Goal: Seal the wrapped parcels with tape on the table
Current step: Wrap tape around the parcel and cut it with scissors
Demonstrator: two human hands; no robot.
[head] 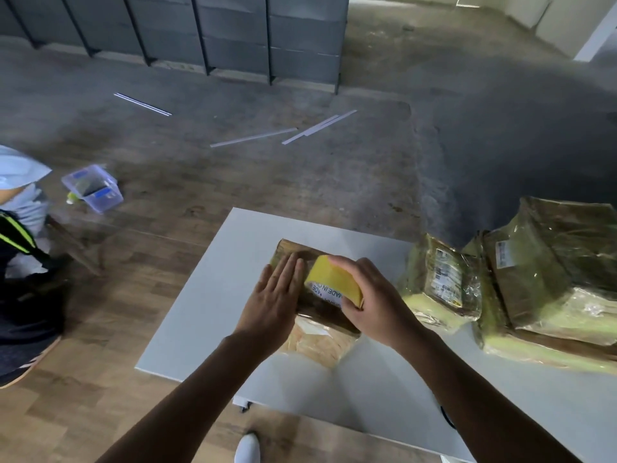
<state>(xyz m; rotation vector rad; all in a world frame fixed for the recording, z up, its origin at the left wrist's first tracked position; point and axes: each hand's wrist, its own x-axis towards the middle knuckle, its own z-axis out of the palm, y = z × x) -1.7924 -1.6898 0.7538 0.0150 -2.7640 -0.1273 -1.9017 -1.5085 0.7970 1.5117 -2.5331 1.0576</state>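
Note:
A wrapped brown parcel [319, 339] lies in the middle of the white table [207, 295]. My left hand [275, 299] presses flat on its top with straight fingers. My right hand [370, 300] grips a yellow tape roll [330, 282] that stands on the parcel right beside my left fingers. Two more parcels in shiny plastic wrap, a smaller parcel [440, 282] and a larger parcel [551, 279], lie at the table's right end.
Another person [23, 262] crouches on the wooden floor at the left, near a clear plastic box [93, 188]. White strips [287, 132] lie on the concrete floor beyond. Grey shelving [233, 31] stands at the back. My white shoe [247, 449] shows below the table.

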